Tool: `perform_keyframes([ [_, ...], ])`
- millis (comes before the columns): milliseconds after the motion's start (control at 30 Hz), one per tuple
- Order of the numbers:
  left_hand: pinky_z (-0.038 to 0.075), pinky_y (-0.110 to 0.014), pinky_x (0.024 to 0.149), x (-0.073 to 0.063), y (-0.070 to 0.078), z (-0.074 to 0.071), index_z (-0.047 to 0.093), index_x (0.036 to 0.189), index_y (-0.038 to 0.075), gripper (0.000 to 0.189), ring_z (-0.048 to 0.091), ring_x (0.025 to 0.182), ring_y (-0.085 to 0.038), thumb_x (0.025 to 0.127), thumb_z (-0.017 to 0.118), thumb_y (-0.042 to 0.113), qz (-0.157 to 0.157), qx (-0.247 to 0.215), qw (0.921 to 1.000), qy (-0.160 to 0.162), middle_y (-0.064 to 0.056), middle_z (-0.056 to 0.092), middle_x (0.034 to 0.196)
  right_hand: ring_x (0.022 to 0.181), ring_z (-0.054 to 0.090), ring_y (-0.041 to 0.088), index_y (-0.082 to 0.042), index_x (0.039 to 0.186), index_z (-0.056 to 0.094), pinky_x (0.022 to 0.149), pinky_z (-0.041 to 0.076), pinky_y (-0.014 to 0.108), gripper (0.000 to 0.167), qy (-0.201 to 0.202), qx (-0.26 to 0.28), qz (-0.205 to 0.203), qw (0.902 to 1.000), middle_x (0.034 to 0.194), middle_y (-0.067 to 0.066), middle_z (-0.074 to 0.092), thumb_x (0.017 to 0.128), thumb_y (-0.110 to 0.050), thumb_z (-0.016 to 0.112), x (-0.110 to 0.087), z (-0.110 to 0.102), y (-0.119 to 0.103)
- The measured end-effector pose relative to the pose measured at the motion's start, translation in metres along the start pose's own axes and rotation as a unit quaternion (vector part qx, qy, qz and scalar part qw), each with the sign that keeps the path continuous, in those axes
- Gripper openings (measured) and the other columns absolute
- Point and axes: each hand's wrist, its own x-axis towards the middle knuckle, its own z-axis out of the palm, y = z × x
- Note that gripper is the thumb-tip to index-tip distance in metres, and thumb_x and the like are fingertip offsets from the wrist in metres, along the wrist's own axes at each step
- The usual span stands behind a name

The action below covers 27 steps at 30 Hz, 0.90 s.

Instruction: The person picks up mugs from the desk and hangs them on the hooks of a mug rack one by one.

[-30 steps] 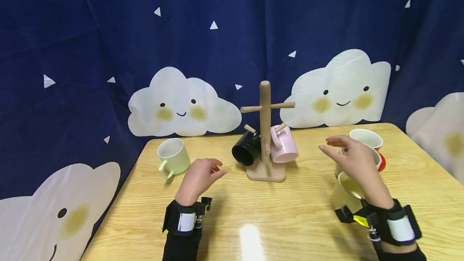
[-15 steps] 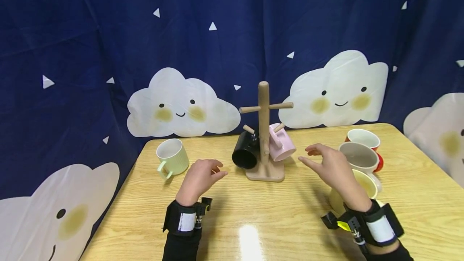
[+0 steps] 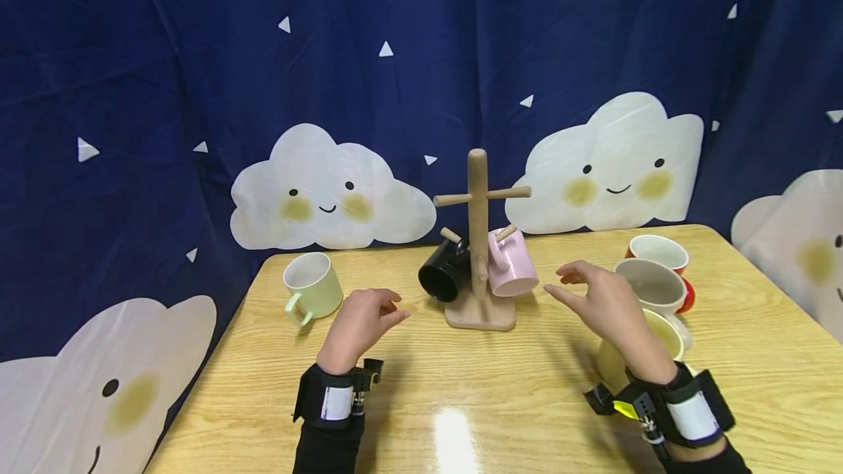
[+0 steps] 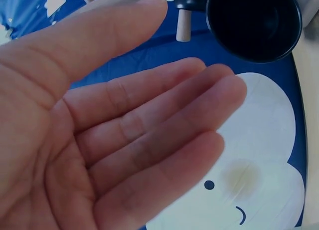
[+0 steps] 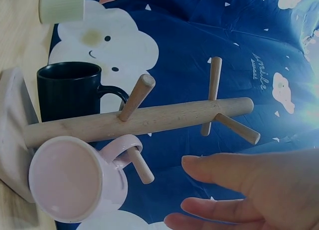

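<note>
A wooden mug tree (image 3: 478, 240) stands at the middle of the table. On its lower pegs hang a black mug (image 3: 443, 273) at left and a pink mug (image 3: 513, 266) at right, both by their handles. My left hand (image 3: 360, 328) hovers left of the tree with relaxed fingers and nothing in it; its bare palm (image 4: 124, 130) fills the left wrist view. Right of the tree, my right hand (image 3: 606, 309) is also bare, thumb and fingers parted, partly covering a yellow mug (image 3: 612, 366). The tree's upper pegs (image 5: 238, 128) carry no mug.
A pale green mug (image 3: 314, 285) stands at the table's left. At right, a greyish-white mug (image 3: 652, 284) and a red mug with white inside (image 3: 658, 251) stand behind the yellow one. A blue curtain with clouds (image 3: 369, 93) hangs behind the wooden table (image 3: 514, 401).
My right hand has moved left, away from over the mugs at right and toward the tree, then stayed nearly still. The hanging mugs have swung slightly. My left hand has barely moved.
</note>
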Motion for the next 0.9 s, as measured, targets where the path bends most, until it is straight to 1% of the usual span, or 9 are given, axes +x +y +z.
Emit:
perform_keyframes([
  [133, 0.054, -0.035, 0.071, -0.002, -0.006, -0.014, 0.069, 0.101, 0.004, 0.028, 0.067, 0.081, -0.021, 0.081, 0.069, 0.024, -0.036, -0.036, 0.9982, 0.030, -0.009, 0.071, 0.089, 0.088, 0.063, 0.039, 0.001, 0.102, 0.064, 0.071, 0.047, 0.049, 0.036, 0.009, -0.002, -0.001, 1.0000, 0.095, 0.020, 0.068, 0.082, -0.028, 0.068, 0.000, -0.001, 0.001],
  [233, 0.052, -0.042, 0.077, -0.005, -0.021, -0.028, 0.067, 0.107, 0.001, 0.035, 0.066, 0.088, -0.029, 0.082, 0.069, 0.025, -0.085, -0.055, 0.9906, 0.091, -0.016, 0.069, 0.097, 0.087, 0.064, 0.039, 0.001, 0.101, 0.065, 0.071, 0.047, 0.048, 0.036, 0.014, -0.001, -0.003, 0.9999, 0.095, 0.020, 0.068, 0.082, -0.029, 0.068, 0.000, -0.003, 0.001],
  [333, 0.047, -0.049, 0.082, -0.007, -0.047, -0.038, 0.061, 0.113, -0.005, 0.043, 0.062, 0.095, -0.038, 0.081, 0.069, 0.023, -0.154, -0.050, 0.9707, 0.178, -0.025, 0.064, 0.106, 0.088, 0.063, 0.039, 0.001, 0.102, 0.064, 0.071, 0.046, 0.048, 0.036, 0.014, 0.002, -0.002, 0.9999, 0.096, 0.020, 0.069, 0.082, -0.029, 0.068, -0.001, -0.006, 0.001],
  [400, 0.043, -0.053, 0.088, -0.008, -0.069, -0.040, 0.054, 0.118, -0.011, 0.052, 0.056, 0.103, -0.045, 0.081, 0.068, 0.022, -0.206, -0.047, 0.9543, 0.211, -0.031, 0.058, 0.113, 0.088, 0.063, 0.040, 0.001, 0.102, 0.064, 0.071, 0.046, 0.048, 0.036, 0.015, 0.003, -0.001, 0.9999, 0.096, 0.020, 0.068, 0.082, -0.030, 0.068, -0.002, -0.008, 0.001],
  [467, 0.038, -0.056, 0.093, -0.010, -0.091, -0.038, 0.048, 0.122, -0.016, 0.058, 0.049, 0.110, -0.049, 0.082, 0.065, 0.022, -0.251, -0.058, 0.9433, 0.209, -0.036, 0.051, 0.119, 0.088, 0.063, 0.040, 0.001, 0.102, 0.064, 0.071, 0.046, 0.048, 0.035, 0.018, 0.002, -0.001, 0.9998, 0.096, 0.020, 0.069, 0.082, -0.028, 0.068, -0.002, -0.010, 0.001],
  [533, 0.036, -0.056, 0.097, -0.012, -0.109, -0.031, 0.044, 0.124, -0.019, 0.061, 0.045, 0.114, -0.051, 0.084, 0.063, 0.023, -0.282, -0.070, 0.9395, 0.181, -0.039, 0.047, 0.123, 0.088, 0.063, 0.040, 0.001, 0.101, 0.064, 0.070, 0.046, 0.048, 0.035, 0.016, 0.001, -0.003, 0.9999, 0.095, 0.020, 0.069, 0.082, -0.028, 0.068, -0.002, -0.011, 0.001],
  [667, 0.045, -0.050, 0.086, -0.018, -0.133, -0.010, 0.059, 0.107, -0.016, 0.045, 0.054, 0.100, -0.048, 0.084, 0.063, 0.022, -0.301, -0.088, 0.9356, 0.161, -0.034, 0.059, 0.106, 0.089, 0.062, 0.040, 0.001, 0.100, 0.065, 0.071, 0.046, 0.049, 0.035, 0.002, 0.005, -0.009, 0.9999, 0.094, 0.020, 0.068, 0.082, -0.029, 0.067, -0.003, -0.010, -0.001],
  [800, 0.040, -0.036, 0.061, -0.019, -0.141, 0.003, 0.068, 0.081, -0.011, 0.025, 0.057, 0.071, -0.037, 0.081, 0.066, 0.014, -0.295, -0.077, 0.9276, 0.216, -0.023, 0.064, 0.073, 0.089, 0.062, 0.040, 0.001, 0.101, 0.064, 0.073, 0.047, 0.050, 0.035, -0.003, 0.008, -0.007, 0.9999, 0.095, 0.020, 0.068, 0.082, -0.028, 0.067, -0.004, -0.008, -0.001],
  [900, 0.037, -0.035, 0.060, -0.019, -0.140, 0.005, 0.070, 0.081, -0.009, 0.021, 0.056, 0.068, -0.035, 0.081, 0.065, 0.012, -0.295, -0.071, 0.9207, 0.246, -0.023, 0.065, 0.071, 0.090, 0.062, 0.040, 0.001, 0.101, 0.064, 0.073, 0.047, 0.050, 0.035, -0.003, 0.008, -0.005, 1.0000, 0.095, 0.021, 0.068, 0.082, -0.028, 0.068, -0.005, -0.007, -0.001],
])
